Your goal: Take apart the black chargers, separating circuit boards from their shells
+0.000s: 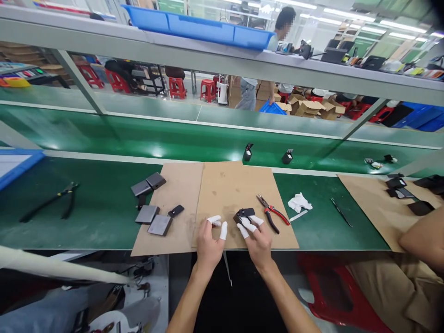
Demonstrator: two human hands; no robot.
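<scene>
My right hand (259, 243), with white finger cots on its fingertips, grips a small black box (237, 217) low over the brown cardboard. A dark flat lid (247, 212) stands raised on top of this box. To its left, my left hand (210, 240) also wears white finger cots. Its thumb and fingers are apart, and I see nothing between them. Red-and-black pliers (272, 212) lie just right of the box. Several grey flat boxes (160, 225) and a small black part (176, 211) rest on the cardboard sheet (183, 185) to the left.
Black-handled cutters (52, 202) lie far left on the green bench. A crumpled white cloth (299, 202) and tweezers (341, 212) are at right. Beyond, a green conveyor belt (208, 138) carries small black boxes (287, 157). A co-worker's arm (423, 238) reaches in at far right.
</scene>
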